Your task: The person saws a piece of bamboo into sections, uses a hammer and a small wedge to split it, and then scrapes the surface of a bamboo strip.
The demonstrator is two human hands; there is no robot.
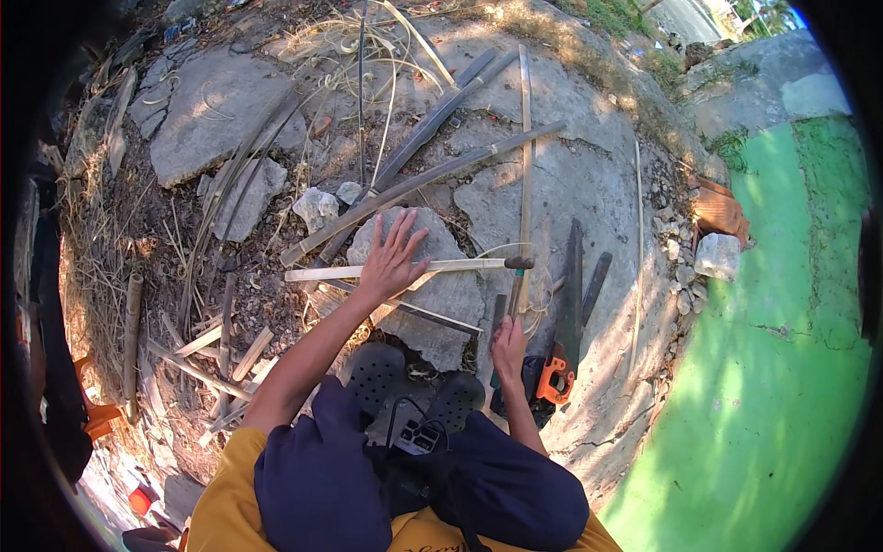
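Observation:
My left hand [394, 256] lies over a pale split bamboo strip [460, 265], its fingers stretched out and spread across a flat stone slab [440, 232]. At the strip's right end is the dark head of a hammer [520, 264], which seems to touch it. My right hand [509, 342] is closed around the hammer's handle, just above my right knee. Beside that hand, a handsaw [556, 377] with an orange handle stands with its dark blade pointing away. Part of the strip under my left hand is hidden.
Long bamboo poles [423, 189] and a thin upright strip [526, 138] lie across the cracked concrete ahead. Short split pieces [250, 354] are scattered at the left, near a bamboo stick [133, 340]. A white stone block [717, 257] borders the green floor [736, 396] at the right.

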